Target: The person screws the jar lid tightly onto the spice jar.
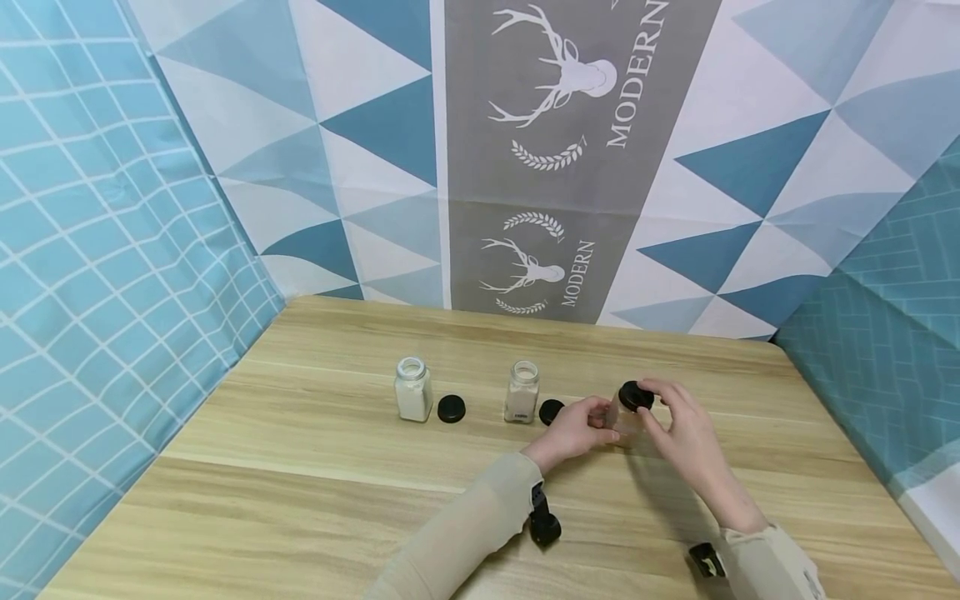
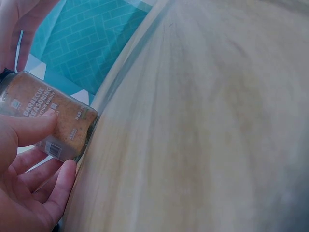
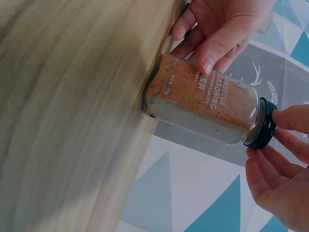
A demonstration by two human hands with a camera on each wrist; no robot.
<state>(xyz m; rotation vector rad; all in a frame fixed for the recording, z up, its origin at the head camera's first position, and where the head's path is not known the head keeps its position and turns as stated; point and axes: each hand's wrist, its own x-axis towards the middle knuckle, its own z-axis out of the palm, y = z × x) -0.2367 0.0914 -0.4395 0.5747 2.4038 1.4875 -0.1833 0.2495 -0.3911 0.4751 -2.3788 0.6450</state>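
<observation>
A glass jar of barbecue seasoning (image 1: pixel 626 423) (image 2: pixel 48 118) (image 3: pixel 205 104) stands on the wooden table (image 1: pixel 300 500), filled with orange-brown powder. My left hand (image 1: pixel 581 427) (image 2: pixel 26 159) grips its body, thumb on the label. My right hand (image 1: pixel 678 417) (image 3: pixel 280 164) holds its black lid (image 1: pixel 636 396) (image 3: pixel 263 129) with curled fingertips on the jar's mouth. Two open jars stand to the left: one of white powder (image 1: pixel 413 390) with a loose black lid (image 1: pixel 452 408) beside it, one of pale powder (image 1: pixel 522 392) with its black lid (image 1: pixel 551 411) next to it.
Patterned blue and white cloth walls close in the table on the left, back and right. Bare wood stretches across the front of the table. Black wrist camera mounts (image 1: pixel 543 521) (image 1: pixel 707 560) sit on both sleeves.
</observation>
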